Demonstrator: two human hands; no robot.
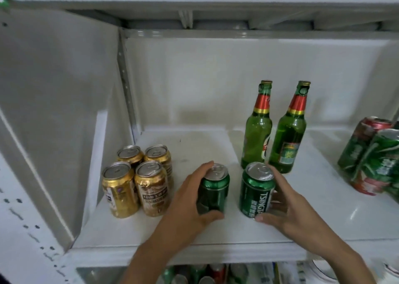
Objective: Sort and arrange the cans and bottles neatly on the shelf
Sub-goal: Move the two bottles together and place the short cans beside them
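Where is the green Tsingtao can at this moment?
In the head view, the Tsingtao can stands at the shelf's front, right of centre, gripped by the right hand, just before two green bottles.

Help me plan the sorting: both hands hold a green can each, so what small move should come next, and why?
Probably slide the two green cans together. The left hand grips one green can and the right hand grips the other, with a gap between them, while the gold cans already stand as a tight block.

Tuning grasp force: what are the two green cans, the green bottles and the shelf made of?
Green cans: likely thin aluminium, glossy print, bare silver pull-tab tops. Green bottles: probably glass, translucent with sharp highlights. Shelf: apparently white-painted metal, glossy.
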